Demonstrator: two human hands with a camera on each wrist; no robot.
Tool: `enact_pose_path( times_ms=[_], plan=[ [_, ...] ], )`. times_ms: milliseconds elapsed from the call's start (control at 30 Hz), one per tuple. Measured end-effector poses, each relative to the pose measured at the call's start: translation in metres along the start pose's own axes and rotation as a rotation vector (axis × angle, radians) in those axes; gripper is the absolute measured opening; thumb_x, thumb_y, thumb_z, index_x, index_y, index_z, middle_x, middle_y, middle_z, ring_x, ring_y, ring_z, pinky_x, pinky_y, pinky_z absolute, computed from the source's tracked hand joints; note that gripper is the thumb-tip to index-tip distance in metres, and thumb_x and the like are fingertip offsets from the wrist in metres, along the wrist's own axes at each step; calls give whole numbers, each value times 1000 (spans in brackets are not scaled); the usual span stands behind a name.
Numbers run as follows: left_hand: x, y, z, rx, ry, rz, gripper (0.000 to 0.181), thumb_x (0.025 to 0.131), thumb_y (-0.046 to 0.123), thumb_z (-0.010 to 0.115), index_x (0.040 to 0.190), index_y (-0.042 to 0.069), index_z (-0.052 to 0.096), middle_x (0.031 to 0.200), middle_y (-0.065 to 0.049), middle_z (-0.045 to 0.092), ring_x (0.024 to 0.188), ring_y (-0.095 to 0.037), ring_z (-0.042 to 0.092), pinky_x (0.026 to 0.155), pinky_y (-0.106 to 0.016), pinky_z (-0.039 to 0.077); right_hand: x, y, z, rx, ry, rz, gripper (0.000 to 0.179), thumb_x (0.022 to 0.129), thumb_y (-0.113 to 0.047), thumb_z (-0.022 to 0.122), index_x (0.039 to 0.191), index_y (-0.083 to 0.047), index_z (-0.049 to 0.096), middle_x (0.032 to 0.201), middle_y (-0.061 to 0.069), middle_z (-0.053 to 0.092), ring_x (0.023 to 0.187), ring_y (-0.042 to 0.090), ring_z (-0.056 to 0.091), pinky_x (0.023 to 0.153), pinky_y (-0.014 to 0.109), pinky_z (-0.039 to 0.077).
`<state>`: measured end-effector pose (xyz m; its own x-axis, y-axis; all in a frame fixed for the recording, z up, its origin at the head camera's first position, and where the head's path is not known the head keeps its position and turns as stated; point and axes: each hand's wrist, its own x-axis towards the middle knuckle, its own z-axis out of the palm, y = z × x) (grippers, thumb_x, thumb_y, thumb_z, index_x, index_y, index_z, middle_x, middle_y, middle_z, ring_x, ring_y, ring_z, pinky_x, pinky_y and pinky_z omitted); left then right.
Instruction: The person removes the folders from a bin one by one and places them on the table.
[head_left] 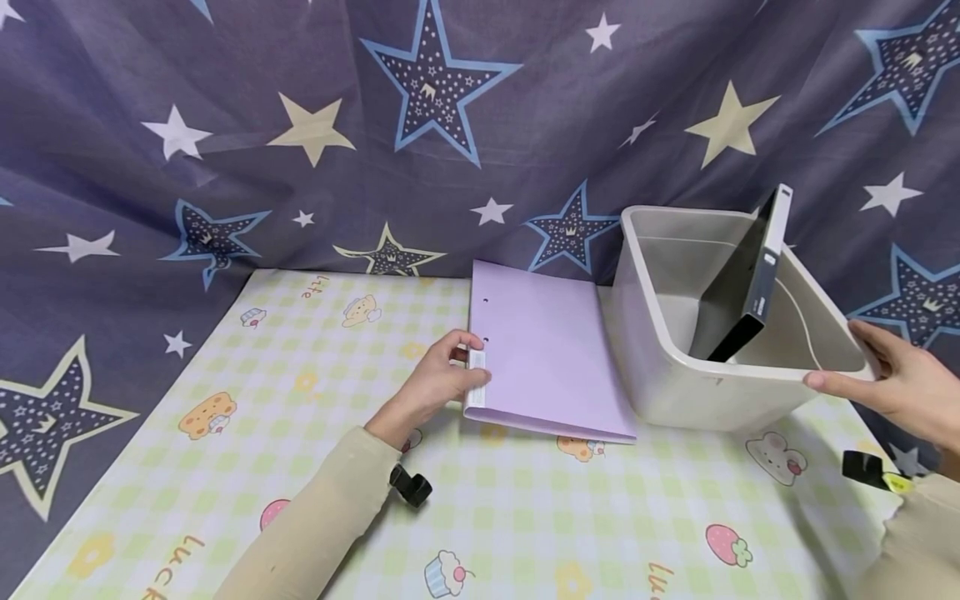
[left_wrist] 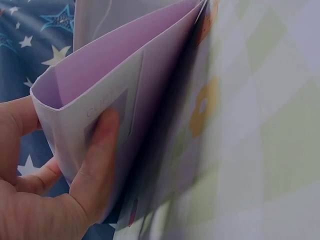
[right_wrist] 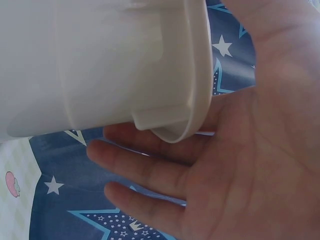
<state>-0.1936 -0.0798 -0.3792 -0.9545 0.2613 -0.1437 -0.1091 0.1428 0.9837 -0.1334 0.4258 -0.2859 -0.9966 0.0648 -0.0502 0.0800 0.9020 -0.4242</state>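
A light purple file folder [head_left: 543,350] lies on the table in the head view, its spine raised toward the left. My left hand [head_left: 442,375] grips that spine, the thumb across its white label [head_left: 477,367]; the left wrist view shows the fingers [left_wrist: 42,177] behind the spine. To the right stands a light grey plastic bin [head_left: 675,392]. A black file folder [head_left: 757,283] leans inside it, its top end above the rim. My right hand [head_left: 900,375] holds the bin's near right corner, thumb at the front rim and fingers along the right side.
A tablecloth [head_left: 247,467] with green checks and cartoon prints covers the table. Behind it hangs a dark blue curtain [head_left: 247,142] with stars, close to the back edge. The bin stands near the table's right edge, just beside the purple folder.
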Motion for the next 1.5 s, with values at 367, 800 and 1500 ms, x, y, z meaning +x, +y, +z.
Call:
enact_pose_path(
  times_ms=[367, 800, 1500],
  plan=[
    [0, 2, -4, 106, 11, -36, 43, 77, 7, 71, 116, 12, 53, 108, -16, 43, 72, -23, 56, 59, -33, 54, -1, 1, 2, -8, 8, -4, 106, 89, -49, 61, 145, 11, -7, 145, 43, 1, 126, 64, 11, 92, 73, 24],
    [0, 0, -4, 123, -20, -85, 40, 78, 0, 71, 112, 8, 53, 102, -18, 47, 72, -26, 58, 58, -36, 56, -2, 0, 3, -13, 17, 7, 106, 89, -48, 61, 145, 11, -7, 144, 44, 4, 125, 65, 15, 91, 73, 26],
    [1, -3, -10, 285, -35, -100, 40, 75, 4, 76, 108, 11, 55, 100, -15, 52, 74, -24, 55, 62, -38, 54, -1, -2, 1, -3, 20, -3, 106, 89, -47, 62, 146, 10, -7, 144, 44, 4, 126, 64, 14, 93, 73, 24]
  ],
)
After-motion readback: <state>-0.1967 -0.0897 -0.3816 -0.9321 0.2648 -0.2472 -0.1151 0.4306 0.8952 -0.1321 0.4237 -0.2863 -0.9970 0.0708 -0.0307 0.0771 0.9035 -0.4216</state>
